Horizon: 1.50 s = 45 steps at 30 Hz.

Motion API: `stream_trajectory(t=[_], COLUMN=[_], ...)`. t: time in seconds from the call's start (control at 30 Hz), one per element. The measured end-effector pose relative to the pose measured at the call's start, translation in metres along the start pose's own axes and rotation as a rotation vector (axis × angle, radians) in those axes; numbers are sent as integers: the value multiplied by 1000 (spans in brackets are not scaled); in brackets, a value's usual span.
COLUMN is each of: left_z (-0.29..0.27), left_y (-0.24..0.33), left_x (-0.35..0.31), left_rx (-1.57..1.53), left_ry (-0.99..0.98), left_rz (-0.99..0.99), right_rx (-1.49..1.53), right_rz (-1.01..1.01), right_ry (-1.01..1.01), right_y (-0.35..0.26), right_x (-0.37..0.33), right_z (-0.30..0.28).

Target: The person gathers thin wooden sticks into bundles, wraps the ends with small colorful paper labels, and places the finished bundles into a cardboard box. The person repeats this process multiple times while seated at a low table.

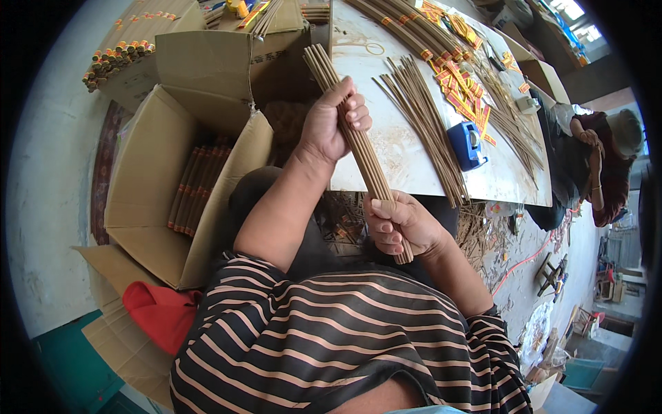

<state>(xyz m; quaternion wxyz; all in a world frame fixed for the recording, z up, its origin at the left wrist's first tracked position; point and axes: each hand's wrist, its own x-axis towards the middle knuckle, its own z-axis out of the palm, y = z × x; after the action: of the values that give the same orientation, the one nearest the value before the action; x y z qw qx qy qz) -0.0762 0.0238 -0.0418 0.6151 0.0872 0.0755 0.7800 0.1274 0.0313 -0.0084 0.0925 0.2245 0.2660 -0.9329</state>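
A bundle of long brown incense sticks (367, 155) slants across in front of me, its upper end at the far left and its lower end near my body. My left hand (334, 119) is closed around the upper part. Lower down, my right hand (403, 224) grips the same bundle close to its near end. On the white table just beyond lies a pile of loose incense sticks (424, 124), apart from my hands. A blue tape dispenser (467, 146) stands at that pile's right side. Red and yellow paper labels (463, 93) lie scattered behind it.
At my left an open cardboard box (148, 186) holds several banded bundles (200, 183). More banded bundles (407, 27) lie on the table's (358, 76) far side. A red cloth (155, 310) hangs by the box. Another person (607, 152) sits at the right.
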Motion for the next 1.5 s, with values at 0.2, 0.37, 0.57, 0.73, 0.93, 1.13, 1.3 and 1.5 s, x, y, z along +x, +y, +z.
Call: stream_trajectory(t=[0.2,0.37,0.57,0.73,0.93,1.13,1.3,1.5], left_z=[16,6,3,7,5,5,-4,-8], left_y=[-13,-6,-26,0,17,4,2,-1], left_x=[-15,-13,-14,-9,-5,-1,-1,1], left_rx=[352,14,26,168,222,254,242,229], left_ry=[363,-33,25,270,366,387,354,384], left_rz=[133,6,-39,217,345,227,144,106], right_rx=[-948,-226,-86,-695,-1608,-2023,-2027,-1986], right_rz=[-182,-24,5,4,-330,-272,-123,-10], right_ry=[519,147,100,326,1076,1228,1239,1275], right_y=[16,10,4,-19,-66,-74,-87,-93], right_x=[8,-4,-3,-23,-31,-15,-9,-2], right_z=[-2,3,-11,-12,-79,-111,-112,-107])
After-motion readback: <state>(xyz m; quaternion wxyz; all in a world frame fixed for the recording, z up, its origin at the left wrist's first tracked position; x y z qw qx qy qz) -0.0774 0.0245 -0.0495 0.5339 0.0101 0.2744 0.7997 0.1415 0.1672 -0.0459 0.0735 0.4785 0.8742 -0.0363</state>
